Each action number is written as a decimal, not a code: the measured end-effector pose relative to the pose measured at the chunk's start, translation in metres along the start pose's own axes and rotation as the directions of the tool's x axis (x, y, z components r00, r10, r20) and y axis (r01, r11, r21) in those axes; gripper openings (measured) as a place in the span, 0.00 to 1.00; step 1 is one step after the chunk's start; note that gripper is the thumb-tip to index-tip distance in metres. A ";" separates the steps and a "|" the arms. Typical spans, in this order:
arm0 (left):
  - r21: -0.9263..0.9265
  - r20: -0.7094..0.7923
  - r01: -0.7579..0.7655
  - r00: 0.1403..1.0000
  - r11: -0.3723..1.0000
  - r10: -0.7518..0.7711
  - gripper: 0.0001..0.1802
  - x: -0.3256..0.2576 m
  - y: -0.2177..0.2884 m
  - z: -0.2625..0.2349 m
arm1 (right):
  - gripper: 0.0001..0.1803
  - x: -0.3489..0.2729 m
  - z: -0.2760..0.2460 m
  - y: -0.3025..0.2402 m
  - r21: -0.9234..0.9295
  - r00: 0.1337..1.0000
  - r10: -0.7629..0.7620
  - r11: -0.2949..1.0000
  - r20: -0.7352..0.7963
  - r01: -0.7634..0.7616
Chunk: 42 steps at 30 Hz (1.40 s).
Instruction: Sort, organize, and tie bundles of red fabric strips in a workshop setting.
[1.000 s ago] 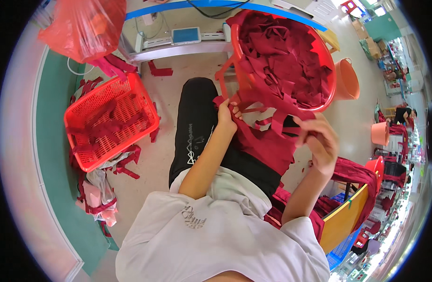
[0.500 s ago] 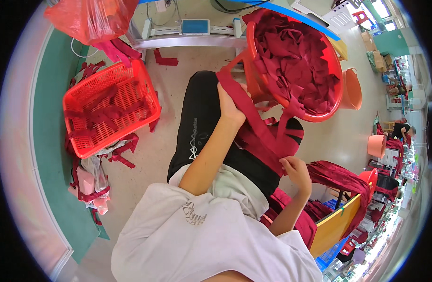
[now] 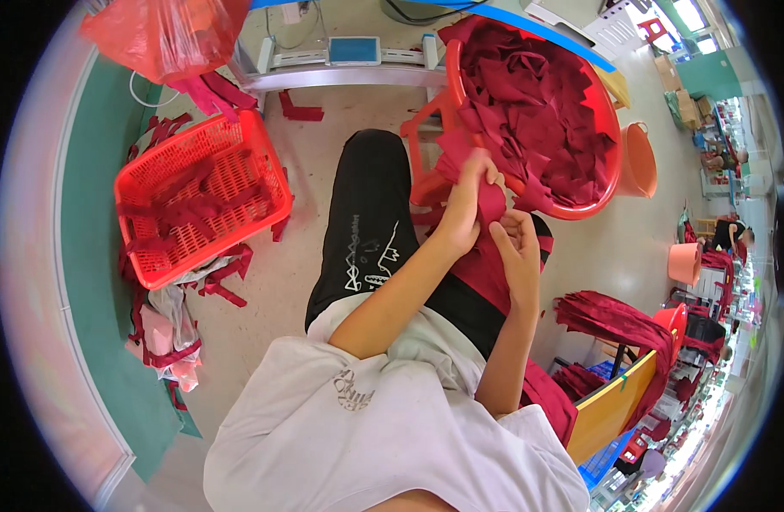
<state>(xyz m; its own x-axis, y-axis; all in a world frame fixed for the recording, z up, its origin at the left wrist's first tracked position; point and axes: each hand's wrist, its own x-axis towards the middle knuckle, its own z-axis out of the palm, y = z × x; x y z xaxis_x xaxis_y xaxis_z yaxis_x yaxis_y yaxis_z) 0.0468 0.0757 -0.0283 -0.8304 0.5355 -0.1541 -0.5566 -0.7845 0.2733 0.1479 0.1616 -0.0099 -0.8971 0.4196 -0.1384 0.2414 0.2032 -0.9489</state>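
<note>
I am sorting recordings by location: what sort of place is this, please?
Probably a sewing or textile workshop: the left hand grips dark red fabric, a red tub is heaped with similar pieces, and a red basket holds loose strips.

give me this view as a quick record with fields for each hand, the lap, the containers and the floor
left hand: closed on dark red cloth
right hand: close beside the left, thumb at the same cloth; full grip hidden
lap: black trousers, dark red cloth across the right thigh
tub: red, beyond the hands, heaped with dark red pieces
basket: red, slatted, at left, holding dark red strips
floor: dark red scrap between basket and tub
</note>
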 end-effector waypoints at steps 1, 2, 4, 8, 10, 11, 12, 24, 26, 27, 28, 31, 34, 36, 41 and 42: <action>0.064 -0.005 0.049 0.999 0.997 -0.049 0.17 -0.002 0.004 -0.003 | 0.10 0.002 -0.001 0.002 0.028 1.000 0.026 0.999 0.000 -0.026; 0.125 -0.013 0.101 0.995 0.987 -0.100 0.12 -0.005 0.007 -0.005 | 0.09 0.003 -0.004 0.008 0.096 1.000 0.003 0.995 0.016 -0.005; 0.067 -0.077 0.127 0.990 0.990 -0.122 0.06 -0.007 0.006 -0.005 | 0.08 0.000 -0.014 0.015 0.074 0.998 0.039 0.996 0.055 -0.043; 0.095 -0.130 0.068 0.990 0.993 -0.056 0.09 -0.009 0.011 0.009 | 0.09 0.000 -0.020 0.020 0.022 0.981 -0.164 0.986 0.105 0.163; 0.133 -0.041 -0.017 0.999 0.991 0.023 0.08 -0.006 0.009 0.005 | 0.10 -0.002 -0.016 0.009 0.093 0.993 -0.098 0.991 0.068 0.092; 0.132 -0.040 -0.012 0.999 0.991 0.018 0.08 -0.006 0.009 0.005 | 0.12 -0.004 -0.014 0.004 0.168 0.999 -0.027 0.985 0.025 0.023; 0.138 -0.047 -0.020 0.999 0.990 0.027 0.07 -0.005 0.008 0.005 | 0.12 -0.003 -0.014 0.005 0.167 1.000 -0.025 0.986 0.019 0.022; 0.226 0.025 -0.036 0.999 0.974 0.032 0.06 -0.011 0.009 0.012 | 0.02 0.004 -0.026 -0.002 0.052 0.989 -0.104 0.994 0.102 0.099; 0.188 -0.009 -0.024 1.000 0.982 0.027 0.06 -0.013 0.010 0.014 | 0.02 0.002 -0.034 0.001 0.086 0.993 -0.054 0.995 0.102 0.045; 0.176 -0.036 0.002 0.999 0.984 0.005 0.06 -0.013 0.011 0.014 | 0.04 0.002 -0.037 0.002 0.121 0.995 -0.005 0.993 0.103 -0.008; 0.164 -0.065 0.028 0.998 0.986 -0.018 0.06 -0.012 0.011 0.013 | 0.05 0.003 -0.039 0.002 0.086 0.995 -0.024 0.996 0.095 0.016; 0.166 -0.019 0.047 0.999 0.985 -0.044 0.07 -0.007 0.008 0.006 | 0.06 0.006 -0.048 0.001 0.022 0.997 -0.005 1.000 0.082 0.003; 0.185 -0.010 0.031 1.000 0.982 -0.029 0.07 -0.005 0.006 0.007 | 0.06 0.009 -0.049 -0.003 0.053 0.996 -0.025 0.998 0.082 0.021; 0.176 -0.041 0.067 0.997 0.982 -0.061 0.10 -0.005 0.007 0.010 | 0.06 0.008 -0.039 -0.010 0.087 0.996 -0.008 0.996 0.094 0.000; 0.253 -0.056 0.149 0.989 0.956 -0.139 0.14 -0.008 0.013 0.007 | 0.07 0.004 -0.040 0.004 0.156 0.992 0.026 0.987 0.120 -0.045; 0.254 -0.089 0.173 0.984 0.952 -0.155 0.16 -0.007 0.013 0.007 | 0.07 0.001 -0.040 0.004 0.183 0.990 0.043 0.981 0.131 -0.067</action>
<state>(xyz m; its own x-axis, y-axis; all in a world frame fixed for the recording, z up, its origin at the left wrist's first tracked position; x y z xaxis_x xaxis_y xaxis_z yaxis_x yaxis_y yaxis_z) 0.0460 0.0639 -0.0170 -0.7332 0.6204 -0.2784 -0.6666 -0.5746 0.4749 0.1626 0.1987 -0.0029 -0.9266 0.3081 -0.2154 0.2294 0.0093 -0.9733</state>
